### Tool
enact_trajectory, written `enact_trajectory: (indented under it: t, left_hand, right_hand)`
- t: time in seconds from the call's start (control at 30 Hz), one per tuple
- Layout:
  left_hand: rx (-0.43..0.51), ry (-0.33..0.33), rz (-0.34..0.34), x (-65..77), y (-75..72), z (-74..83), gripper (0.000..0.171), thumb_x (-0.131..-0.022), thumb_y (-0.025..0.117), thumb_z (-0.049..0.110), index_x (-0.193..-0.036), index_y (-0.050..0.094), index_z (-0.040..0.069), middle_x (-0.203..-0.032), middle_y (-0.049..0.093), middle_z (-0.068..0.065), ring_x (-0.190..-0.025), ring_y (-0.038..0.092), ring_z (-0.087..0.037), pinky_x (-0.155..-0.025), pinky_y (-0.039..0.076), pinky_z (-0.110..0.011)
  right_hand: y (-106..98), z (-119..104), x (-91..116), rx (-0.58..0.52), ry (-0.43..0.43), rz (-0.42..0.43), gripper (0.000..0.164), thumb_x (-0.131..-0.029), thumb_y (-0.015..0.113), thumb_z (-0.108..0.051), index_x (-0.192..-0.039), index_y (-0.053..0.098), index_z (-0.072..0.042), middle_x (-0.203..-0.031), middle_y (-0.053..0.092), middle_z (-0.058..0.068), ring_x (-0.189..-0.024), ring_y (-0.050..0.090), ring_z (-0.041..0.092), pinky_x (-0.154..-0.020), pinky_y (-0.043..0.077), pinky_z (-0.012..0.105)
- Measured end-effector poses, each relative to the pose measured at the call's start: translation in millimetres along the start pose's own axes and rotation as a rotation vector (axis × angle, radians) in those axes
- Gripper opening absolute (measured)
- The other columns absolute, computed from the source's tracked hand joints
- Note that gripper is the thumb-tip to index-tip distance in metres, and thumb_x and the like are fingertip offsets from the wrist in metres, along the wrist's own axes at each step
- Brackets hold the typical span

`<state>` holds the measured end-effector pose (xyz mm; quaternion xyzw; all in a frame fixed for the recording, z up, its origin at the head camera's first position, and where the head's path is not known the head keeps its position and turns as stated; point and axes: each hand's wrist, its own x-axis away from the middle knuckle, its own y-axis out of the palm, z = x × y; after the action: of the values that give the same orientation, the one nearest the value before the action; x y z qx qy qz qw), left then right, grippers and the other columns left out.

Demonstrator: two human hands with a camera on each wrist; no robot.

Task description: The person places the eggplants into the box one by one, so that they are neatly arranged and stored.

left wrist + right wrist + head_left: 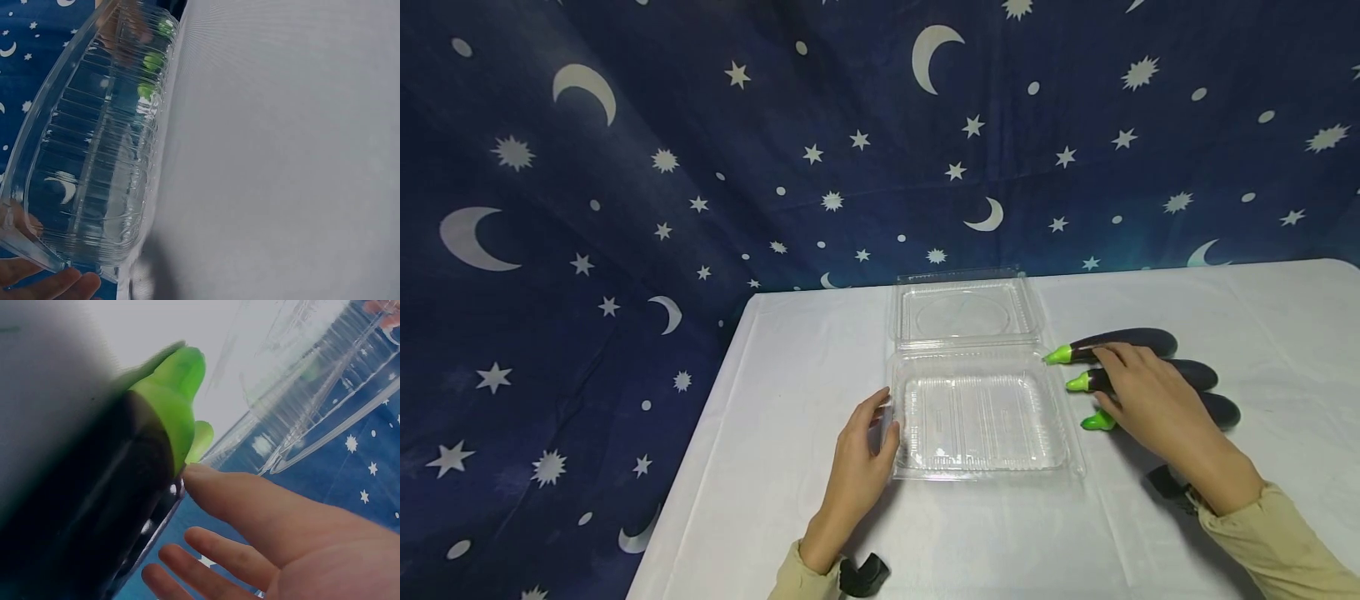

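A clear plastic clamshell container [981, 417] lies unfolded, its lid [962, 312] laid back behind it. At its left rim is my left hand [857, 462], the thumb over the edge and the other fingers outside the wall. The left wrist view shows those fingertips [84, 286] against the plastic. Three eggplants lie to the right: the far one [1138, 339], the middle one [1197, 374] and the near one [1222, 411]. Above them my right hand [1157, 404] spreads thumb and fingers astride the middle eggplant, partly hiding it. The near eggplant [81, 500] fills much of the right wrist view.
A white cloth [790, 433] covers the table. Behind and to the left hangs a dark blue curtain [850, 108] with moons and stars. Black camera mounts [863, 575] sit at both wrists.
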<state>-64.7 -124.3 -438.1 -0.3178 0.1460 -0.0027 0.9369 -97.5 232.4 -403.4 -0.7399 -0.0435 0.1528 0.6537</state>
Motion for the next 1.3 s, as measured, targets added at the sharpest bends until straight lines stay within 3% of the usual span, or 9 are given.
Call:
enact_trajectory:
  t: [0.23, 0.6, 0.9, 1.3]
  left_hand:
    - [0.044, 0.001, 0.011, -0.3, 1.3, -1.4, 0.047, -0.096, 0.061, 0.008, -0.141, 0.051, 0.006, -0.132, 0.061, -0.011, -0.113, 0.063, -0.023, -0.097, 0.052, -0.043]
    - [0.092, 0.011, 0.016, 0.3, 2.5, -3.1, 0.049, -0.095, 0.061, 0.005, -0.142, 0.05, 0.003, -0.133, 0.061, -0.015, -0.111, 0.065, -0.024, -0.097, 0.052, -0.043]
    - [0.122, 0.014, 0.017, 1.0, 3.0, -4.8, 0.049, -0.094, 0.061, 0.003, -0.142, 0.05, 0.001, -0.13, 0.062, -0.016, -0.11, 0.066, -0.025, -0.096, 0.053, -0.04]
    - [0.132, 0.011, 0.018, 0.4, 3.1, -4.1, 0.049, -0.094, 0.06, 0.002, -0.142, 0.05, 0.001, -0.129, 0.062, -0.017, -0.109, 0.067, -0.024, -0.096, 0.054, -0.039]
  right_hand:
    - [2, 5, -4, 0.026, 0.005, -0.041, 0.059, -0.079, 0.082, -0.014, -0.123, 0.055, 0.016, -0.123, 0.054, 0.037, -0.113, 0.05, 0.053, -0.093, 0.044, 0.065]
    - [3, 6, -5, 0.027, -0.006, -0.027, 0.047, -0.077, 0.082, -0.007, -0.116, 0.062, 0.012, -0.111, 0.06, 0.031, -0.105, 0.055, 0.049, -0.086, 0.047, 0.062]
    - [5, 8, -7, 0.017, -0.002, -0.063, 0.039, -0.079, 0.078, -0.001, -0.115, 0.065, 0.011, -0.112, 0.061, 0.03, -0.105, 0.056, 0.048, -0.088, 0.047, 0.062]
    - [7, 12, -8, 0.011, -0.043, -0.039, 0.03, -0.081, 0.075, 0.001, -0.111, 0.069, 0.006, -0.108, 0.064, 0.027, -0.099, 0.058, 0.045, -0.079, 0.049, 0.058]
